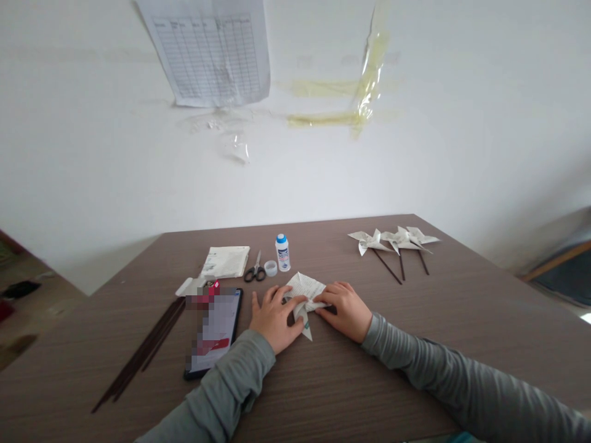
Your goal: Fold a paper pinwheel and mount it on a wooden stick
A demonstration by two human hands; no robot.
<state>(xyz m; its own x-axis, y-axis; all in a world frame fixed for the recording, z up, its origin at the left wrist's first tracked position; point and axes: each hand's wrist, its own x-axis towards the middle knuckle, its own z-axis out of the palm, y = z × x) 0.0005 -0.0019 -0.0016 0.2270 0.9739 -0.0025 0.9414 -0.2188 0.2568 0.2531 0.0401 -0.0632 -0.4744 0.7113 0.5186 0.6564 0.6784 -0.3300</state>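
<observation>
The person's 2 grey sleeves (231, 376) reach over the near part of the brown table (351, 387). The folded paper (305, 285) lies on the table straight ahead, between the hands and touching both. The left hand (276, 323) has its fingers spread, with thumb and index finger on the paper's left part; whether they pinch it I cannot tell. The right hand (347, 312) pinches a narrow point at the right edge between thumb and index finger. The fingertips of the 2 hands come close together at the paper's middle, so neither is clearly nearer. The visible part runs longest away from the person, 1 tip pointing back towards them; the left hand covers some of the outline. Its print is too small to read.

Left of the left hand lie a phone (224, 326), its screen partly pixelated, and a bundle of dark sticks (154, 338). Farther off are scissors (255, 274), a small clear cap (271, 268) and an upright blue-topped bottle (282, 253), its label perhaps reading "5070", and a paper stack (225, 263). At the far right rest 3 paper pinwheels (369, 241) on sticks. On the wall, a sheet (210, 55) bears a ruled table, its words illegible.
</observation>
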